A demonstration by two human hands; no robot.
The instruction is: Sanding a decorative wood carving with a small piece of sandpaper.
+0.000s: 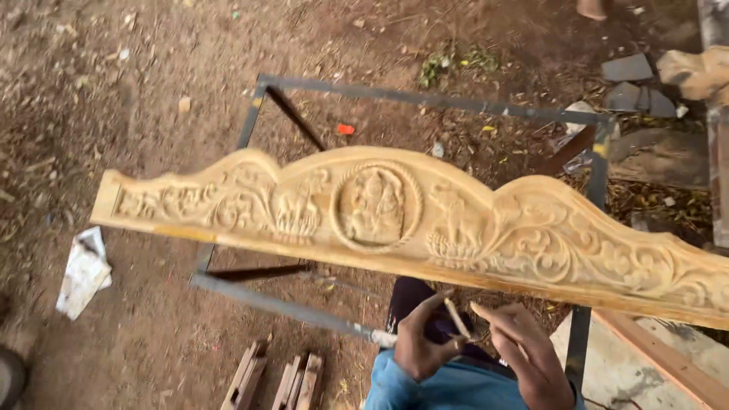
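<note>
A long carved wooden panel (410, 220), pale yellow with scrollwork and a round medallion in its middle, lies across a dark metal frame stand (425, 99). Below its front edge, my left hand (421, 342) pinches a thin pale stick (456, 317) between the fingers. My right hand (524, 353) is close beside it, fingers curled, its fingertips at the stick's lower end. Both hands are over my blue-clad lap and do not touch the panel.
Bare dirt ground with litter surrounds the stand. A white crumpled paper (82, 273) lies at the left. Small wooden pieces (277, 380) sit at the bottom. Grey stones (630, 83) and a wood offcut (695, 72) are at the upper right; a plank (661, 357) at the lower right.
</note>
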